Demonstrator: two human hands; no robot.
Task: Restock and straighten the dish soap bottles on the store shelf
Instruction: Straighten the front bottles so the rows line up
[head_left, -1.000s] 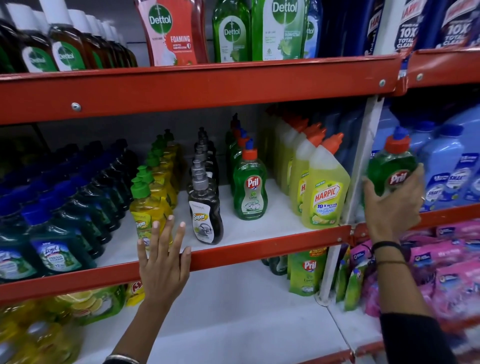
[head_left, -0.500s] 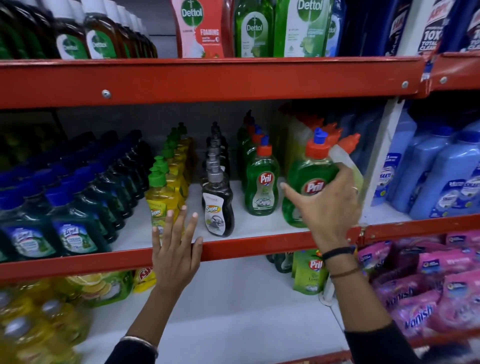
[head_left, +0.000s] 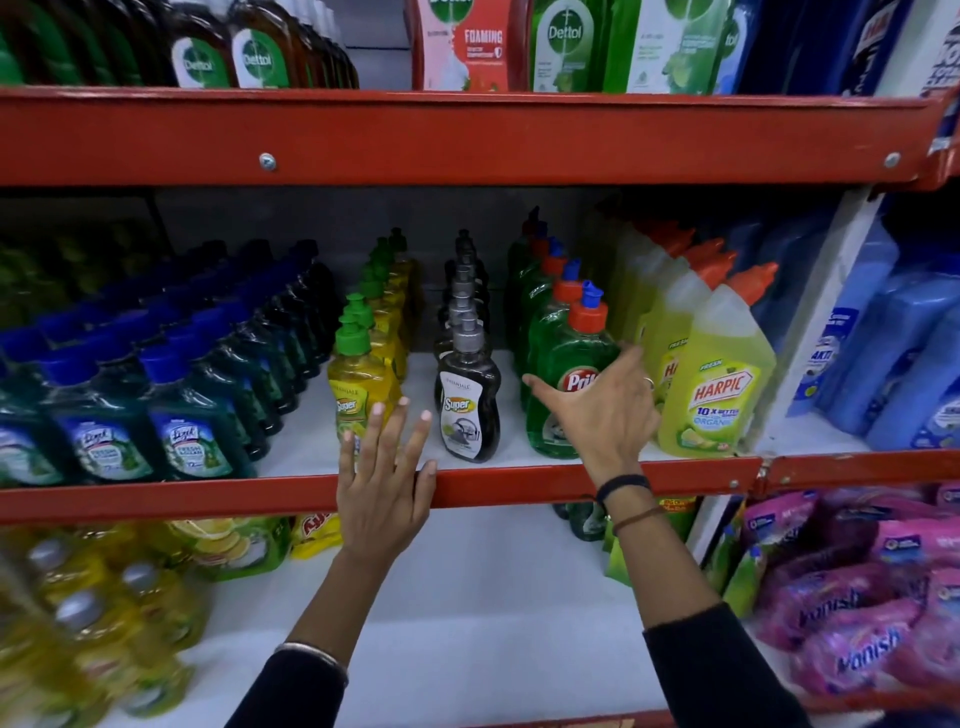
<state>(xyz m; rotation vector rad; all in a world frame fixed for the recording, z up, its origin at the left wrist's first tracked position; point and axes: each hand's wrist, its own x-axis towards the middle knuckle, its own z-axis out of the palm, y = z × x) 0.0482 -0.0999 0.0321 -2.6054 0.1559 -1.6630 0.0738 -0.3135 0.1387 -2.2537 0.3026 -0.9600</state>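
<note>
A green Pril dish soap bottle (head_left: 566, 353) with an orange and blue cap stands upright at the front of its row on the middle shelf (head_left: 519, 486). My right hand (head_left: 597, 410) is wrapped over its front, thumb on the left side and fingers on the right. More Pril bottles (head_left: 540, 291) line up behind it. My left hand (head_left: 382, 483) lies flat on the red shelf edge with fingers spread, holding nothing, just in front of a yellow Super bottle (head_left: 358, 384). A black Super bottle (head_left: 467, 400) stands between my hands.
Yellow Harpic bottles (head_left: 717, 374) stand tight against the Pril row on the right. Dark Lizol bottles (head_left: 187, 431) fill the shelf's left. The red upper shelf beam (head_left: 467, 137) hangs low overhead. Blue bottles (head_left: 883, 353) and pink Vanish pouches (head_left: 857, 623) are at right.
My right hand carried the Pril bottle leftwards from the neighbouring bay and set it down at the front of the Pril row. My left hand stayed on the shelf edge.
</note>
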